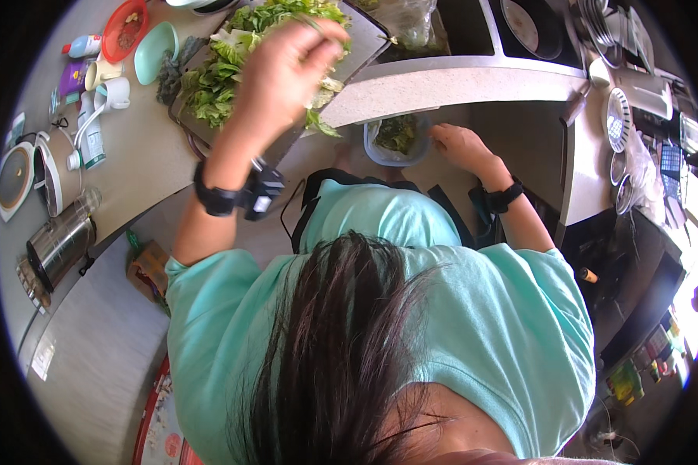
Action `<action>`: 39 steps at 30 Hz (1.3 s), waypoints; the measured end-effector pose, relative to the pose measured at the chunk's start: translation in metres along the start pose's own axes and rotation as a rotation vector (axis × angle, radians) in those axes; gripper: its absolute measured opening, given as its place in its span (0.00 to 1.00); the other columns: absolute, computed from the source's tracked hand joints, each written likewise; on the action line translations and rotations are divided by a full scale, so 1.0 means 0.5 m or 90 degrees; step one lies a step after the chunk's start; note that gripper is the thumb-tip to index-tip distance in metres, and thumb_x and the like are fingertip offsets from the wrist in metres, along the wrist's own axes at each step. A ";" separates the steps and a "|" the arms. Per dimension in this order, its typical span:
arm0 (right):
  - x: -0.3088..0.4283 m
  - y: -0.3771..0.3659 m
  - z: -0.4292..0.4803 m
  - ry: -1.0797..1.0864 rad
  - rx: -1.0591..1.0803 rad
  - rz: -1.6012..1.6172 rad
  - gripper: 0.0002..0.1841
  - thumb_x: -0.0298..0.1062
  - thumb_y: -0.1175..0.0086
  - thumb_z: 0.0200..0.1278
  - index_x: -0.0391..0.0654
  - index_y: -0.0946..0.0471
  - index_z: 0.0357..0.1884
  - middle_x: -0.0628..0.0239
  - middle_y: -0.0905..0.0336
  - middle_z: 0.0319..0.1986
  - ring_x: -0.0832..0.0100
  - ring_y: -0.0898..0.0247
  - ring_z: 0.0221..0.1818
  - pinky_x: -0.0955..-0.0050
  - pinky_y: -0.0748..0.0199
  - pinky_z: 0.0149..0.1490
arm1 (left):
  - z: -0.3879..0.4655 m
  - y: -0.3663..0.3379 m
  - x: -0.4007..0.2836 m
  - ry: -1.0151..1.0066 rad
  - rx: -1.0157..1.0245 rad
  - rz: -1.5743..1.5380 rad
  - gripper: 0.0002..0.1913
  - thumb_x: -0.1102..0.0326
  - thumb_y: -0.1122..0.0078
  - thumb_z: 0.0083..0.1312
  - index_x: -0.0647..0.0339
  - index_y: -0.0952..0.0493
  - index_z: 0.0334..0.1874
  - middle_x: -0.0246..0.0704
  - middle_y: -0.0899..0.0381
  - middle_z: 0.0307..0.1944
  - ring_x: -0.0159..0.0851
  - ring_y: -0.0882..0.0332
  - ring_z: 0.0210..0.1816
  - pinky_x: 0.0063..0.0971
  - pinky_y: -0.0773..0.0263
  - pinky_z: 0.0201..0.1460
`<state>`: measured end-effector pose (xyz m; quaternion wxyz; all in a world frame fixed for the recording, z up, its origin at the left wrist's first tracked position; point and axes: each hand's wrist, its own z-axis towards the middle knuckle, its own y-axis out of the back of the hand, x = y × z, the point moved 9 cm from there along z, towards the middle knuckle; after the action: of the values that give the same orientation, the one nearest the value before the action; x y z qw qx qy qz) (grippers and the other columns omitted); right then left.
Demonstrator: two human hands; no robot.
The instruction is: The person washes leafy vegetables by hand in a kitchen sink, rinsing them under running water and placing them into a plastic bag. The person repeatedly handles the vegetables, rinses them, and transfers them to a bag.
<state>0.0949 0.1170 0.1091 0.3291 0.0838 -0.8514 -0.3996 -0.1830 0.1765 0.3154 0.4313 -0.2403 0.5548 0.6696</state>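
Observation:
My left hand (288, 72) is over a pile of leafy lettuce (221, 75) on a dark-rimmed board or tray (355, 46) on the counter. It is blurred, with the fingers bent. A thin green strip shows by the fingertips, but whether they grip it is unclear. My right hand (462, 146) is lower, below the counter's front edge. Its curled fingertips overlap the right rim of a light-blue bin (372, 152); contact with the rim is not certain. Inside the bin lies a plastic liner with green leaf scraps (395, 132).
Left on the counter are a red bowl (142, 20), a mint-green bowl (157, 52), a white mug (113, 93), a spray bottle (93, 136) and a metal appliance (61, 241). At the back, a clear plastic bag (410, 23) lies beside the sink divider (491, 29). Dishes (618, 119) stand right.

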 end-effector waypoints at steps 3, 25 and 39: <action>-0.001 0.012 -0.011 0.003 -0.019 0.037 0.13 0.30 0.49 0.60 0.47 0.24 0.48 0.55 0.20 0.40 0.52 0.24 0.44 0.56 0.25 0.48 | -0.059 -0.155 -0.018 0.083 0.133 -0.104 0.07 0.72 0.40 0.65 0.61 0.20 0.44 0.35 0.18 0.39 0.35 0.19 0.40 0.26 0.25 0.45; 0.315 0.352 0.191 0.294 -0.125 0.196 0.10 0.32 0.48 0.65 0.42 0.21 0.46 0.55 0.18 0.36 0.54 0.22 0.39 0.64 0.25 0.44 | 0.016 0.067 0.246 0.167 0.166 0.436 0.38 0.39 0.37 0.58 0.37 0.37 0.71 0.38 0.39 0.71 0.52 0.44 0.71 0.51 0.49 0.73; 0.368 0.276 0.654 0.112 -0.082 -0.037 0.24 0.49 0.41 0.57 0.50 0.23 0.53 0.58 0.22 0.50 0.55 0.30 0.58 0.59 0.30 0.59 | -0.146 0.042 0.216 0.037 -0.056 0.417 0.32 0.62 0.24 0.38 0.51 0.24 0.51 0.31 0.31 0.53 0.46 0.41 0.65 0.58 0.48 0.67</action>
<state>-0.2353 0.3388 0.1500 0.3953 0.1217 -0.7891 -0.4541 -0.2674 0.1404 0.2208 0.1660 -0.0865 0.5852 0.7890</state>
